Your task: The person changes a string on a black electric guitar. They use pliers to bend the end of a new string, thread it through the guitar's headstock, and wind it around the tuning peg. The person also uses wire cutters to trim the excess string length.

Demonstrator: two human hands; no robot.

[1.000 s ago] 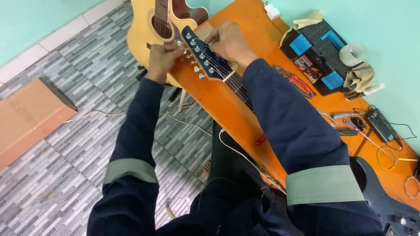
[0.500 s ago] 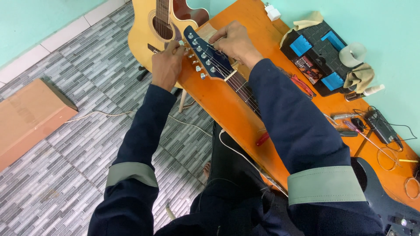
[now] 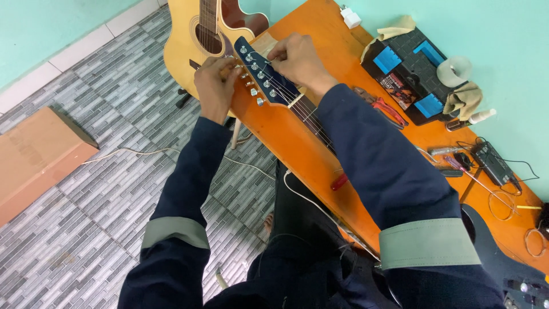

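Note:
An electric guitar lies along the orange workbench (image 3: 297,143), its dark blue headstock (image 3: 264,77) with several silver tuning posts pointing to the far left end. My left hand (image 3: 214,86) pinches a tuning peg on the headstock's near edge. My right hand (image 3: 297,60) rests on the far side of the headstock, fingers pinched on a string near the posts. The guitar's dark body (image 3: 503,263) shows at the lower right, mostly hidden by my right sleeve.
A yellow acoustic guitar (image 3: 194,40) stands beyond the bench end. Red pliers (image 3: 386,109), a black-and-blue case (image 3: 409,71), tape roll (image 3: 454,68), cloths, small tools and a black device (image 3: 494,163) lie on the bench. A cardboard box (image 3: 34,160) sits on the tiled floor.
My left hand has shifted slightly on the tuning peg, its wrist turning. The view has drifted a little; my right hand stays on the string at the headstock.

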